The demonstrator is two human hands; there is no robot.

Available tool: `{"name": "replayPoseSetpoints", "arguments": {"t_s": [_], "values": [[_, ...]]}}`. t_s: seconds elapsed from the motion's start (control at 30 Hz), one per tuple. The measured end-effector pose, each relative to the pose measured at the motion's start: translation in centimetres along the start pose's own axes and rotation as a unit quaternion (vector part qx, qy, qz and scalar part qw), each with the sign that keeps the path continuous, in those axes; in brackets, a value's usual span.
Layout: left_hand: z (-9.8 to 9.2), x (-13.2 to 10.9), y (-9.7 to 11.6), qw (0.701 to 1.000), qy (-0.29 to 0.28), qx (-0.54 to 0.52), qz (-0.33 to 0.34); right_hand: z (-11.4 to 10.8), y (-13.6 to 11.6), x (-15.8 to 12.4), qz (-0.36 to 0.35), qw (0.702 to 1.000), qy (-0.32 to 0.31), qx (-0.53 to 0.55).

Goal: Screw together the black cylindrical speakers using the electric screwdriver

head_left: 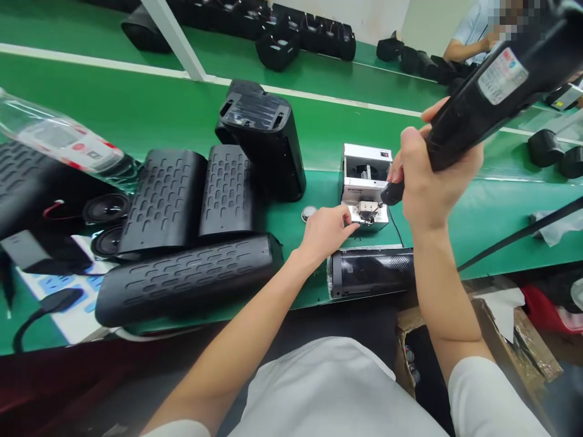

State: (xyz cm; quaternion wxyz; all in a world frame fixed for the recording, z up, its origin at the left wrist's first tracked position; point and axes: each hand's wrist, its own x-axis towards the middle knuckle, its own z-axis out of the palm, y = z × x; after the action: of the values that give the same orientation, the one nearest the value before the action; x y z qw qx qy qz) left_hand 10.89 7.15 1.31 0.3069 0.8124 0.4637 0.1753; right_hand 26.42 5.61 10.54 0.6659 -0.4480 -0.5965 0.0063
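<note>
My right hand point(421, 173) is wrapped round a black electric screwdriver point(483, 100) with a white label. The tool slants, its tip end pointing down toward a small white screw feeder point(364, 159). At the front left of the feeder is my left hand point(328, 227), thumb and index finger pinched together by the metal outlet; whatever lies between the fingertips is too small to make out. Just beside that hand, a small round silvery piece point(308, 212) rests on the bench. In front of the feeder lies a black perforated speaker housing point(373, 271), partly behind my right forearm.
Several black textured speaker housings point(186, 276) crowd the left of the green bench point(319, 130), one standing upright point(268, 145). A plastic bottle point(73, 142) leans over them. A white post point(175, 39) rises behind. Cardboard boxes point(501, 328) sit below at right; a co-worker point(476, 36) is across the bench.
</note>
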Motion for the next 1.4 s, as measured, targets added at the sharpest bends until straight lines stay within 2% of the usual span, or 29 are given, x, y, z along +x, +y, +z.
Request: {"name": "replayPoseSetpoints", "arguments": {"t_s": [0.07, 0.17, 0.3, 0.4, 0.53, 0.67, 0.77, 1.0, 1.4], "values": [[-0.1, -0.1, 0.0, 1.000, -0.006, 0.004, 0.002, 0.2, -0.5, 0.1, -0.051, 0.997, 0.027, 0.054], [-0.3, 0.0, 0.2, 1.000, -0.013, 0.013, 0.001, 0.2, -0.3, 0.4, -0.077, 0.996, 0.008, 0.039], [-0.2, 0.2, 0.5, 0.999, -0.012, 0.031, -0.003, 0.6, 0.1, 0.4, -0.051, 0.998, 0.028, -0.009], [-0.1, 0.3, 0.6, 0.999, -0.013, 0.039, -0.005, 0.5, 0.0, 0.2, -0.043, 0.998, 0.041, 0.004], [-0.1, 0.3, 0.6, 0.999, -0.014, 0.041, -0.006, 0.0, 0.1, 0.4, -0.067, 0.997, 0.018, 0.014], [-0.1, 0.3, 0.7, 0.999, -0.013, 0.047, -0.006, 0.0, 0.7, 0.5, -0.041, 0.999, 0.015, -0.021], [-0.1, 0.3, 0.9, 0.998, -0.012, 0.055, -0.005, 0.2, 0.8, 0.6, -0.043, 0.999, 0.029, -0.009], [0.2, 0.6, 1.5, 0.997, -0.011, 0.081, 0.006, 0.7, -0.3, 1.1, -0.046, 0.993, 0.103, 0.035], [0.3, 0.9, 2.2, 0.994, -0.006, 0.109, 0.007, 1.0, -1.8, 1.1, -0.034, 0.989, 0.107, 0.097]]}}
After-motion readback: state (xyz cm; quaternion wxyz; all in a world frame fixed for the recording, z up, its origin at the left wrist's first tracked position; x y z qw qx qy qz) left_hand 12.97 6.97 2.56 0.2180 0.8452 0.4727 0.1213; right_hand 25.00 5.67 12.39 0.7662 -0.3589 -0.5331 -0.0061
